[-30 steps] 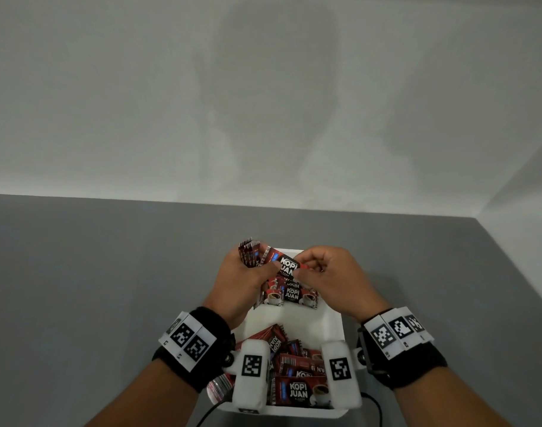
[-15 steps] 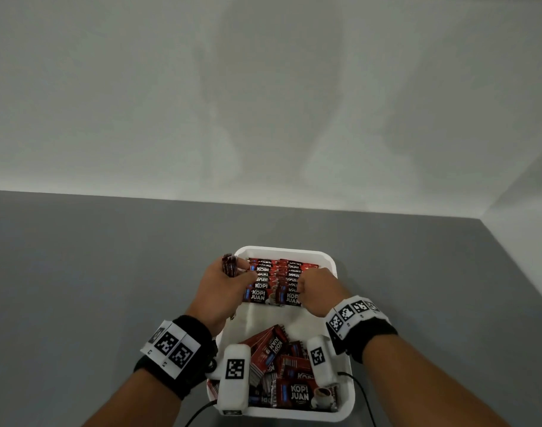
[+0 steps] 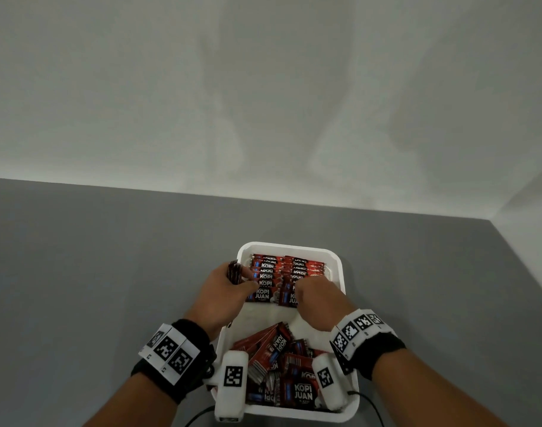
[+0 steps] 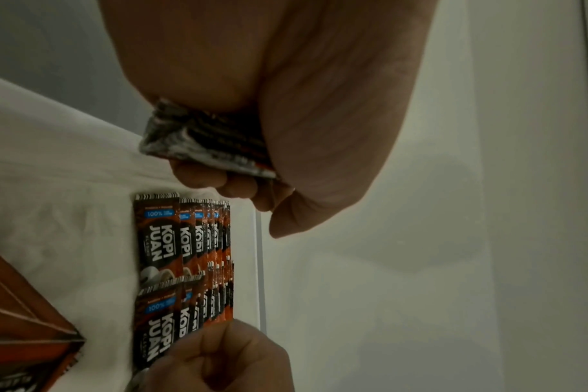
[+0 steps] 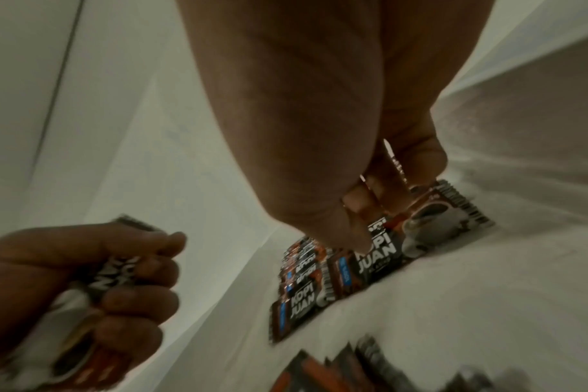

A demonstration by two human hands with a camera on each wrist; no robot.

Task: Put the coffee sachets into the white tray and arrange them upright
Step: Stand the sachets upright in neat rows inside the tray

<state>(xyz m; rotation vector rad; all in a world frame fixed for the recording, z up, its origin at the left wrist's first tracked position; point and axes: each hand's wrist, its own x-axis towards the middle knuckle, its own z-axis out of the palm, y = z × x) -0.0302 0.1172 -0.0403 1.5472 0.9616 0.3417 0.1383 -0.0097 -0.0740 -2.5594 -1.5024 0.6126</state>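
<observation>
Upright sachets: two rows stood on edge at the white tray's far end, fronts turned to its near end.
Loose sachets: heaped flat at near end.
Left hand: clenched round a sachet bundle over the left rim.
Right hand: foremost right-row sachet pinched at its top edge.

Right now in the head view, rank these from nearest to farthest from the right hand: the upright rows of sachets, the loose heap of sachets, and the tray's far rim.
1. Upright rows of red coffee sachets: touching the right hand, at the tray's far end.
2. Loose heap of red sachets: below the hand, at the near end.
3. Far rim of the white tray: beyond the rows.
</observation>
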